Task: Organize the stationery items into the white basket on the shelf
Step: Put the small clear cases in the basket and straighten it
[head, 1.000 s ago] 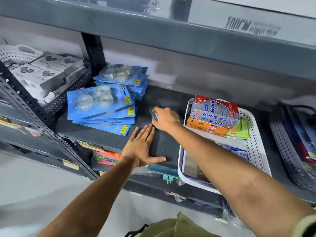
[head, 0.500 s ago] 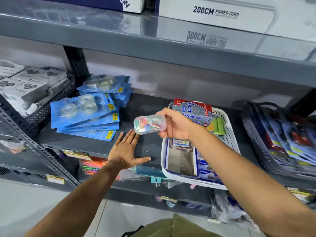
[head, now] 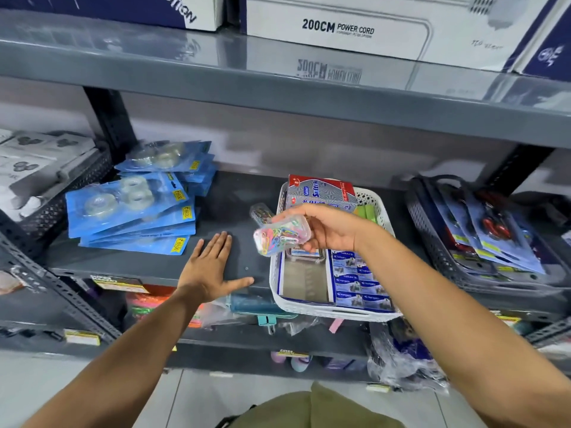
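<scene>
My right hand (head: 330, 230) grips a clear plastic box of coloured paper clips (head: 279, 237), tilted, just over the left rim of the white basket (head: 275, 273). A second small clear box (head: 261, 213) lies on the dark shelf right behind it. The basket holds a red-and-silver Softalk box (head: 321, 191), green sticky notes (head: 367, 211), blue staple boxes (head: 360, 281) and a small clear case (head: 306, 254). My left hand (head: 210, 270) rests flat on the shelf, fingers spread, left of the basket.
Blue tape blister packs (head: 133, 208) are stacked at the shelf's left. A dark mesh basket of scissor packs (head: 488, 239) stands on the right, another with white boxes (head: 37, 168) on the far left. White cartons (head: 355, 26) sit on the upper shelf.
My right hand picked the clip box up from the shelf and carried it right, to the basket's left rim. My left hand stayed flat on the shelf.
</scene>
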{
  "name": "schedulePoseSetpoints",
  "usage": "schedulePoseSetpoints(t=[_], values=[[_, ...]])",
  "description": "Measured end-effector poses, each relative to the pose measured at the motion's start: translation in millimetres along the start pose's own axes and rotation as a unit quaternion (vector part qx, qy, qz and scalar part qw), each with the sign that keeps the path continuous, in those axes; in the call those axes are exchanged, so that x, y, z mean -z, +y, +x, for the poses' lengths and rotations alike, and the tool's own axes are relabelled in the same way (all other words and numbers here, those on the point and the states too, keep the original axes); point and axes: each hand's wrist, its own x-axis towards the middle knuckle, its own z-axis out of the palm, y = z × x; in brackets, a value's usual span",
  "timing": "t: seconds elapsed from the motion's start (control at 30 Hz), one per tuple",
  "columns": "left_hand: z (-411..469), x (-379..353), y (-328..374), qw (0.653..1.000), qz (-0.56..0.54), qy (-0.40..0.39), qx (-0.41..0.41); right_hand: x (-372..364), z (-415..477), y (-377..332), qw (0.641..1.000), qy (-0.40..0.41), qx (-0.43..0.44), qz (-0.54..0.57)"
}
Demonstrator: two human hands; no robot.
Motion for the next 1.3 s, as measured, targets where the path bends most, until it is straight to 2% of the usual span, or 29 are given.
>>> schedulePoseSetpoints(t=[0.23,0.4,0.57,0.63,0.77,0.8,0.83,0.9,0.93,1.03,1.13,1.2,1.3], values=[[0.3,0.0,1.0,1.000,0.003,0.001,0.001,16.8,-14.6,-4.2,0.977,0.094,-0.082,-0.171],[0.3,-0.4,0.2,1.000,0.007,-0.003,0.001,2.2,5.9,21.9,0.905,0.161,-0.141,-0.369],[1.7,-1.4,-0.6,1.000,0.003,-0.004,0.003,-20.6,30.6,54.1,0.842,0.221,-0.120,-0.477],[1.1,-2.2,-1.0,1.000,0.003,-0.005,0.001,-19.3,32.3,53.5,0.831,0.214,-0.113,-0.501],[1.5,-3.2,-0.6,1.000,-0.002,0.002,0.000,-5.0,22.7,47.5,0.861,0.113,-0.121,-0.480],[1.7,-3.6,-0.7,1.000,-0.001,0.004,0.000,-2.0,19.6,47.9,0.849,0.082,-0.119,-0.508],[1.3,-3.8,-1.2,1.000,-0.001,0.005,0.000,-0.3,17.3,48.9,0.821,0.059,-0.110,-0.557],[1.0,-4.8,-2.0,1.000,-0.002,0.010,-0.002,0.3,16.0,54.1,0.741,0.042,-0.070,-0.667],[0.7,-5.3,-2.3,1.000,-0.003,0.011,-0.002,-0.4,16.2,57.7,0.715,0.045,-0.054,-0.696],[1.6,-5.4,-2.4,1.000,0.000,0.010,-0.004,-0.6,15.8,60.4,0.675,0.072,-0.016,-0.734],[1.7,-5.0,-2.8,1.000,0.002,0.005,-0.004,3.9,16.6,61.8,0.610,0.111,0.028,-0.784],[2.1,-5.0,-3.1,1.000,0.000,0.003,-0.003,5.9,18.1,66.4,0.598,0.129,0.052,-0.789],[2.2,-4.8,-3.5,1.000,0.000,0.003,-0.004,8.8,21.1,68.9,0.612,0.147,0.072,-0.774]])
